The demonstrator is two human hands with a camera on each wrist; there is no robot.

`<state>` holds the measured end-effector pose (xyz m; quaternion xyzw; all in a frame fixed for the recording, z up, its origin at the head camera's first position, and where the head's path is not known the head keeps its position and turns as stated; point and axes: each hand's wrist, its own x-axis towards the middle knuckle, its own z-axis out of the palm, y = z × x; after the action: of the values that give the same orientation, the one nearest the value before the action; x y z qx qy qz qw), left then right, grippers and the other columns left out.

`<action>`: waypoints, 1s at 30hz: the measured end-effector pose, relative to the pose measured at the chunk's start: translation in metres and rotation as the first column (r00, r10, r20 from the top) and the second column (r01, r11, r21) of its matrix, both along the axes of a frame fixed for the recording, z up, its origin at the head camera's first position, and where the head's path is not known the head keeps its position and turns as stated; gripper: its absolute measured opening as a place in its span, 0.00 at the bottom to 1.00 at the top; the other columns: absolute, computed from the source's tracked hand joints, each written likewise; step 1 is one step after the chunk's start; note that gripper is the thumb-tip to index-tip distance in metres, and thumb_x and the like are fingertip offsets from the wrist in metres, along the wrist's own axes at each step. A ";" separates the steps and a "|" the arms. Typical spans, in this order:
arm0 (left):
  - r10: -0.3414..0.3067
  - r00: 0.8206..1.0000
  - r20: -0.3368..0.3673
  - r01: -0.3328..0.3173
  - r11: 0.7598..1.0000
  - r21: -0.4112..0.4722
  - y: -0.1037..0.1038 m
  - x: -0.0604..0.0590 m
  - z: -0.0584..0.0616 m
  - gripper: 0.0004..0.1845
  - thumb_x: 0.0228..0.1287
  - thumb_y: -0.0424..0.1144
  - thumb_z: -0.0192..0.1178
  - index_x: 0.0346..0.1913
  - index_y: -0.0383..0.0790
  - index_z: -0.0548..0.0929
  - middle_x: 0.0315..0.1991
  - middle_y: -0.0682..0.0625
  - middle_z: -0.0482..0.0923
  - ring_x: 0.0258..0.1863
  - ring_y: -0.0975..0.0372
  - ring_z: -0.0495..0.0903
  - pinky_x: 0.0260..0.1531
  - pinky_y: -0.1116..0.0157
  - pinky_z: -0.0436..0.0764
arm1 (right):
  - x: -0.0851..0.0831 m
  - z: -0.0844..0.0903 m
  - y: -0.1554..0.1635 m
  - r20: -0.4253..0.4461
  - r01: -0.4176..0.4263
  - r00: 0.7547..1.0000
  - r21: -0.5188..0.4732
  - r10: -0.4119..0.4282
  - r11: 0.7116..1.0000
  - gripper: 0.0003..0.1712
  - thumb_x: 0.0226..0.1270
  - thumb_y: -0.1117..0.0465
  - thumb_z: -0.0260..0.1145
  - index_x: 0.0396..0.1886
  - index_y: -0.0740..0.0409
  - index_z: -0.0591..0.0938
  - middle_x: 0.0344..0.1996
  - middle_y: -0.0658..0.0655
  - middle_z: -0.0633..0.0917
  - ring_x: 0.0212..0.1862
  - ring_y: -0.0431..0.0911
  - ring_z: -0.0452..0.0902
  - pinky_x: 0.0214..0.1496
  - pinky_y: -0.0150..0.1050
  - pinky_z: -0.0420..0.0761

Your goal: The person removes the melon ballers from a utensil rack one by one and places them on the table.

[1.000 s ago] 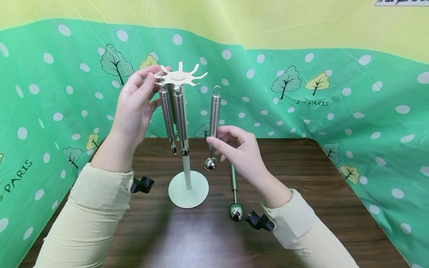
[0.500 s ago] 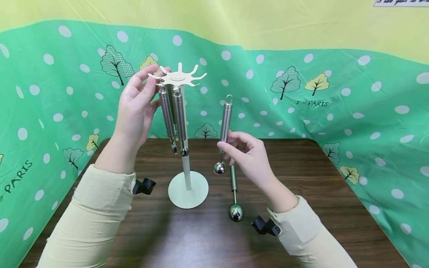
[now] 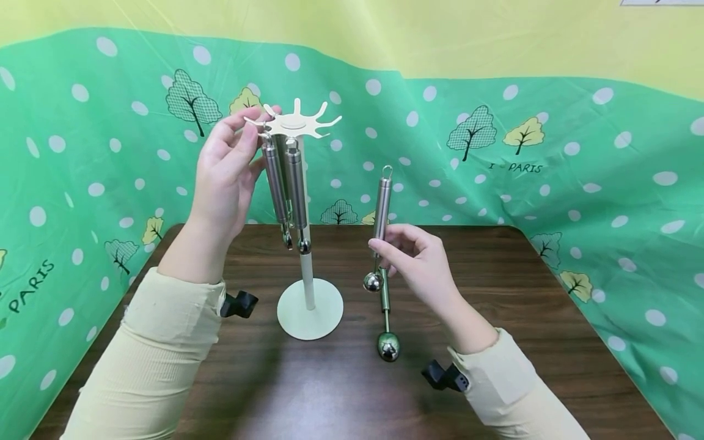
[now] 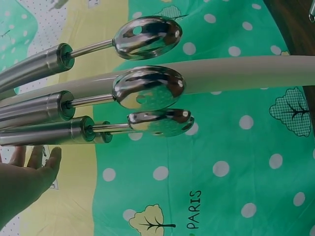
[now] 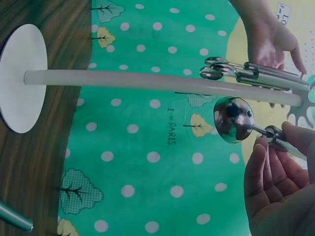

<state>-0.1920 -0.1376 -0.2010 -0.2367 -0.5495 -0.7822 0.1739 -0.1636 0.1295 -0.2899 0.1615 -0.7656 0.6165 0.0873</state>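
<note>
Silver metal makes up the round-headed scoop [image 3: 383,208] that the right hand [image 3: 420,264] pinches low on its handle, head down, at the three o'clock side of the cream rack with radiating hooks [image 3: 293,126]. At the rack's ten o'clock, the left hand [image 3: 224,171] curls thumb and fingers about the hooks, beside hanging silver scoops [image 3: 297,189]. Metallic green, a round-headed scoop [image 3: 385,300] lies at six o'clock from the held one on the dark wood-grain table [image 3: 495,275].

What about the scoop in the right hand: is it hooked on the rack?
No: in the head view, the right hand holds the scoop apart from the rack.
</note>
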 end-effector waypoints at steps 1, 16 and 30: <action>0.002 1.000 0.001 -0.002 1.000 0.001 0.000 0.000 0.000 0.11 0.75 0.38 0.51 0.55 0.40 0.71 0.63 0.43 0.75 0.66 0.55 0.71 0.62 0.55 0.66 | 0.000 -0.001 0.001 0.007 0.004 1.000 0.006 -0.004 1.000 0.11 0.63 0.63 0.71 0.43 0.63 0.84 0.22 0.50 0.82 0.22 0.46 0.77 0.25 0.37 0.81; 0.029 1.000 0.001 -0.029 1.000 0.004 0.002 0.001 0.000 0.09 0.75 0.37 0.51 0.53 0.43 0.72 0.62 0.44 0.75 0.62 0.56 0.74 0.60 0.59 0.71 | -0.004 -0.020 0.015 0.097 0.073 0.992 0.054 -0.078 0.996 0.13 0.63 0.63 0.70 0.43 0.68 0.83 0.20 0.42 0.81 0.18 0.40 0.74 0.24 0.34 0.80; 0.066 0.998 0.015 -0.066 0.998 0.001 0.002 0.003 0.000 0.07 0.73 0.36 0.53 0.51 0.45 0.74 0.59 0.47 0.78 0.60 0.57 0.77 0.57 0.63 0.75 | -0.001 -0.031 0.031 0.172 0.096 0.979 0.061 -0.105 0.993 0.16 0.64 0.62 0.71 0.45 0.70 0.81 0.21 0.43 0.81 0.20 0.38 0.75 0.25 0.33 0.80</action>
<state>-0.1888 -0.1355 -0.2008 -0.2125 -0.5577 -0.7781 0.1959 -0.1649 0.1600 -0.3207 0.0701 -0.7935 0.6027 0.0465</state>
